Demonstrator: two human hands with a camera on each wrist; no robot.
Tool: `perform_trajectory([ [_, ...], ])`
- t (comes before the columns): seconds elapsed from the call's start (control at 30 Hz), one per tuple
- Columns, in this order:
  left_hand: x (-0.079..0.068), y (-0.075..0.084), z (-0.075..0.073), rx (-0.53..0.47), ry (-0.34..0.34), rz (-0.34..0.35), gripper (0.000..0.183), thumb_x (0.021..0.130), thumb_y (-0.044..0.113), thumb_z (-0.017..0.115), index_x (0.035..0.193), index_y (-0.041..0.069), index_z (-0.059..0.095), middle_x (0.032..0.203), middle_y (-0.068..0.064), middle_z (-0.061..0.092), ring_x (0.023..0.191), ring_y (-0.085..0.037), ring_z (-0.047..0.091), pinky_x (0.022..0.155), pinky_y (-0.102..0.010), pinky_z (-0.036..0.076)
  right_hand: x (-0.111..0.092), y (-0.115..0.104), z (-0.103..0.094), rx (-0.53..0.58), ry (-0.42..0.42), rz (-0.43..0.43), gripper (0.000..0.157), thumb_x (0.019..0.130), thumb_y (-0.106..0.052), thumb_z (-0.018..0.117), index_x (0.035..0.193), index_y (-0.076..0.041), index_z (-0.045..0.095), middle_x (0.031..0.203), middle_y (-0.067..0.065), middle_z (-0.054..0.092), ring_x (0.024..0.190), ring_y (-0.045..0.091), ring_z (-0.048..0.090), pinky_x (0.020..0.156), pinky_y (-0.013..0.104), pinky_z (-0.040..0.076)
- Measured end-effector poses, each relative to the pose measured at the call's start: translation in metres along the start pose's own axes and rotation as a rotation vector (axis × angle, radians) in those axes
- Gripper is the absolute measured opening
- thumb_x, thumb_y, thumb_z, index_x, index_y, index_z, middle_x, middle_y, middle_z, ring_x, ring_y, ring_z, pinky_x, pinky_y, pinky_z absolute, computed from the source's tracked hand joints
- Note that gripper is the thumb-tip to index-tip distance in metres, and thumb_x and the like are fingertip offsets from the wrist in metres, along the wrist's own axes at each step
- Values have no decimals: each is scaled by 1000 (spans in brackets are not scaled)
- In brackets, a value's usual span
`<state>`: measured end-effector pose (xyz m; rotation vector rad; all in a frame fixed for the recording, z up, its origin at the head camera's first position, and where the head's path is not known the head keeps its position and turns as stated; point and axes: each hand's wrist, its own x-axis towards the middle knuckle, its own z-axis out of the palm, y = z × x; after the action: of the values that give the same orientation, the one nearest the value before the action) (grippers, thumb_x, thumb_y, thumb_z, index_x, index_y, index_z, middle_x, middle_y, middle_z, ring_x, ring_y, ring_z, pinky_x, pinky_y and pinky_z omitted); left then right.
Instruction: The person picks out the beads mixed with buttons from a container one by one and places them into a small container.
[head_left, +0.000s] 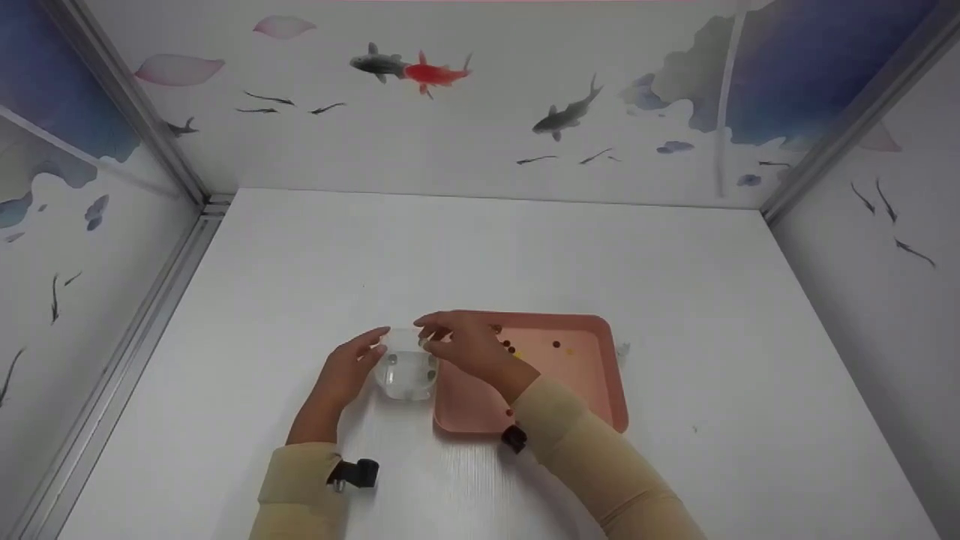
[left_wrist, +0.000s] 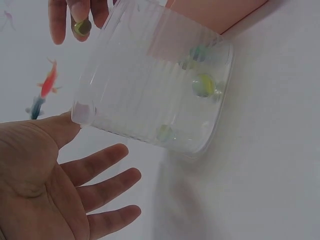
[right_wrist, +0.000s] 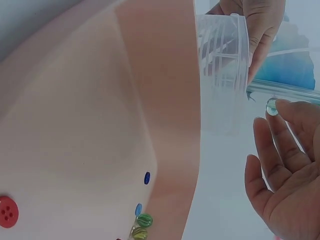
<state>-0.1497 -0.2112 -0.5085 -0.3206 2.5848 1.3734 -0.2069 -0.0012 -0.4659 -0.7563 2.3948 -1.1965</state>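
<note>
Between thumb and finger, my right hand (head_left: 472,349) pinches a clear glass marble (right_wrist: 271,106) with a yellow-green swirl, just over the open mouth of a clear plastic container (head_left: 407,382). Several marbles (left_wrist: 203,85) lie on the container's bottom, seen through its wall in the left wrist view. My left hand (head_left: 343,373) is at the container's left side. Its thumb touches the rim while the other fingers (left_wrist: 107,192) stretch out, spread beside the wall.
A pink tray (head_left: 611,390) stands right beside the container. Small buttons lie in it, among them a red button (right_wrist: 8,211) and a dark blue button (right_wrist: 147,178). Green-striped marbles (right_wrist: 144,220) rest along its inner wall. Fish-patterned panels (head_left: 480,142) surround the white table (head_left: 720,360).
</note>
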Motion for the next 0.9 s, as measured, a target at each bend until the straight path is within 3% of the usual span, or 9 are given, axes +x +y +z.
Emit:
perform_trajectory([
  [0.33,1,0,-1,8,-1,9,42,102,25,50,143,19,48,144,-20,46,135,-40,39,110,-56,33,2,-3,4,-47,-30,-65,34,92,-10,66,125,-15,65,105,-4,69,98,11,64,80,24,55],
  [0.6,0,1,-1,-2,-6,8,41,102,24,50,143,19,49,145,-20,46,135,-40,39,110,-55,34,5,-6,10,-180,-25,-137,34,91,-8,67,124,-12,66,103,-3,72,93,8,65,80,21,54],
  [0.9,-2,3,-2,-9,-8,19,42,102,24,49,144,16,48,145,-21,45,135,-40,40,110,-55,34,3,-8,15,-300,-26,-174,33,92,-9,66,125,-14,66,108,-1,71,98,14,66,79,24,55],
])
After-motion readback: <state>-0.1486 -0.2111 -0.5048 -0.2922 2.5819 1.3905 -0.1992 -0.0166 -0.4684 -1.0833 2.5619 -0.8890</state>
